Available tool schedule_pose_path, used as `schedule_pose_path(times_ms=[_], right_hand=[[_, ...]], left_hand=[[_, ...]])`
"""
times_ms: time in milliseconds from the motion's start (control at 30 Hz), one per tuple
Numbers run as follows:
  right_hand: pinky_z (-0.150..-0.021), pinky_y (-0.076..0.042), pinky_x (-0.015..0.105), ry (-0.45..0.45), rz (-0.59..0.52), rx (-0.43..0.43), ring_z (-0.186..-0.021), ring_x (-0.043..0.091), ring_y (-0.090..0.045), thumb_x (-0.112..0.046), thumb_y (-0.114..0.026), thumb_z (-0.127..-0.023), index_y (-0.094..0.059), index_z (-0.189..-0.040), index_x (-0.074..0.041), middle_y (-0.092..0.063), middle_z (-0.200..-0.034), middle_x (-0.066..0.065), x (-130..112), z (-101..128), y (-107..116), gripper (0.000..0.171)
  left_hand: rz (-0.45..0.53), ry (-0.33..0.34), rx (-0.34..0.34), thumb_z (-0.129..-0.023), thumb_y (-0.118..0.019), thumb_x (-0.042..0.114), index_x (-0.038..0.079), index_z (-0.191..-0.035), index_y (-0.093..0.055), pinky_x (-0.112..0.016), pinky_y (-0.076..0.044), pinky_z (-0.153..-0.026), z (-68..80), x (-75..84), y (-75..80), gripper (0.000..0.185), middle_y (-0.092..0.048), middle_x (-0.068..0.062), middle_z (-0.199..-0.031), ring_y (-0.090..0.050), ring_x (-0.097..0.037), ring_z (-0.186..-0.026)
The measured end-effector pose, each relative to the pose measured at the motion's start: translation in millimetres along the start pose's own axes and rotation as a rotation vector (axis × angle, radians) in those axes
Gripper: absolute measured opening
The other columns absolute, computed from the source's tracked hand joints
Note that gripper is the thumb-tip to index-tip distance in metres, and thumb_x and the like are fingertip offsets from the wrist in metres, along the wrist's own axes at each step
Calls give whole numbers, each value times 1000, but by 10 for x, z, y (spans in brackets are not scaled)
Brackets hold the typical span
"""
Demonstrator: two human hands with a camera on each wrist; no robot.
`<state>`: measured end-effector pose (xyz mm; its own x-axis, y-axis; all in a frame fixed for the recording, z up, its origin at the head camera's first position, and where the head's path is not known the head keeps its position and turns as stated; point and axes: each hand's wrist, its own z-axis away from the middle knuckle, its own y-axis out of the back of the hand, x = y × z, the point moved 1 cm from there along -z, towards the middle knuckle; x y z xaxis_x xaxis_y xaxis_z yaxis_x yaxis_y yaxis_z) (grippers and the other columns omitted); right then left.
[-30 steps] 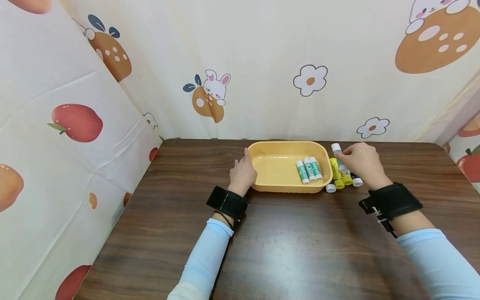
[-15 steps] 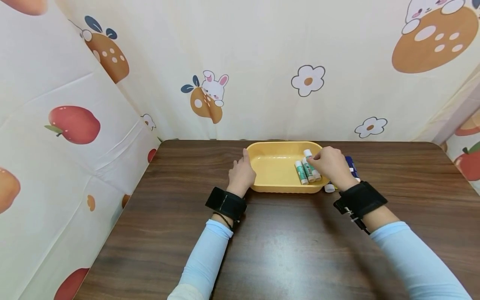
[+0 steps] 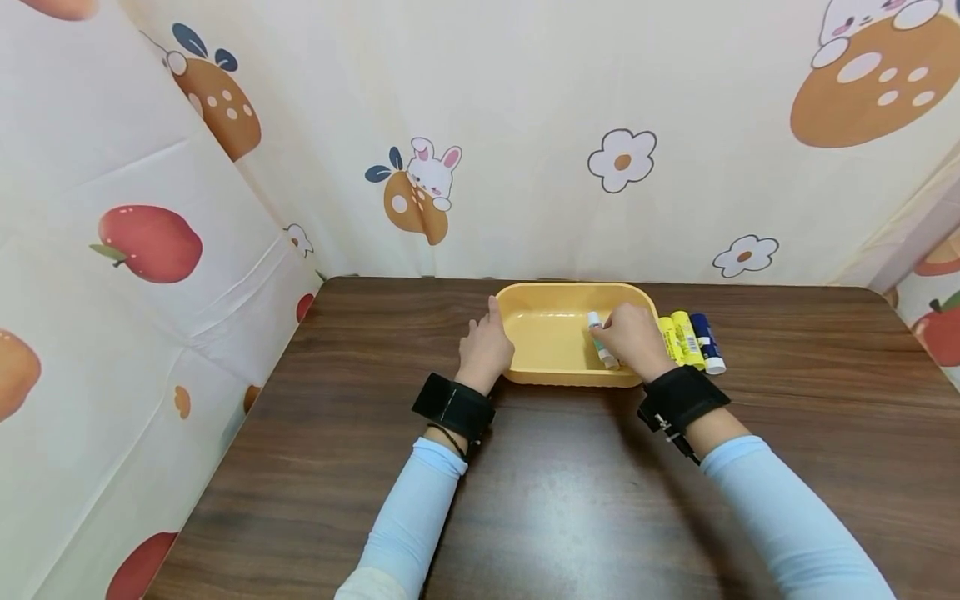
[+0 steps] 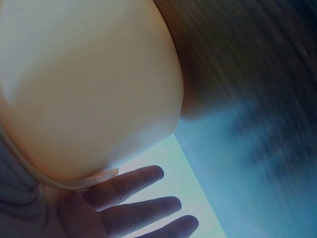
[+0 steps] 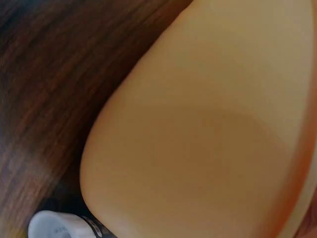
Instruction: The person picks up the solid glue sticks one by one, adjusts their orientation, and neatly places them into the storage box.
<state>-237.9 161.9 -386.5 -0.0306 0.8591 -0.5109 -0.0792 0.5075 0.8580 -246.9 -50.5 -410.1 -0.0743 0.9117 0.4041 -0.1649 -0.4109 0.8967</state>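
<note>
The right hand pinches a green-and-white stick within the yellow tray below that grip, where a loose pinch could let it roll, while the left hand, fingers spread, rests at the tray's left end.

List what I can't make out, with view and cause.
Head view: much of the tray right of the green-and-white stick, hidden by the right hand.
Head view: the print on the yellow tubes, too small to read.
Left wrist view: the tray's inside, hidden by its wall; part of the left hand, cut off by the bottom edge.
Right wrist view: most of the white-capped tube, cut off by the bottom edge.
</note>
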Motion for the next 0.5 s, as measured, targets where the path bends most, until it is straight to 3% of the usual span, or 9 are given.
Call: schedule_pose_path(times_ms=[300, 500], right_hand=[[-40, -30, 22, -9, 63, -3, -37, 11, -40, -26, -63, -87, -43, -43, -12, -35, -41, -5, 27, -12, -77, 50], [-42, -28, 22, -40, 83, -52, -40, 11, -39, -27, -64, -85, -43, -44, -13, -36, -43, -5, 18, -21, -97, 48]], left_hand=[[-17, 6, -3, -95, -44, 13, 12, -152, -5, -52, -35, -104, 7, 12, -2, 68, -40, -10, -147, -28, -35, -140], [-15, 0, 6, -95, -44, 12, 11, -152, -6, -52, -36, -104, 10, 13, 2, 68, -41, -11, -146, -29, -35, -139]])
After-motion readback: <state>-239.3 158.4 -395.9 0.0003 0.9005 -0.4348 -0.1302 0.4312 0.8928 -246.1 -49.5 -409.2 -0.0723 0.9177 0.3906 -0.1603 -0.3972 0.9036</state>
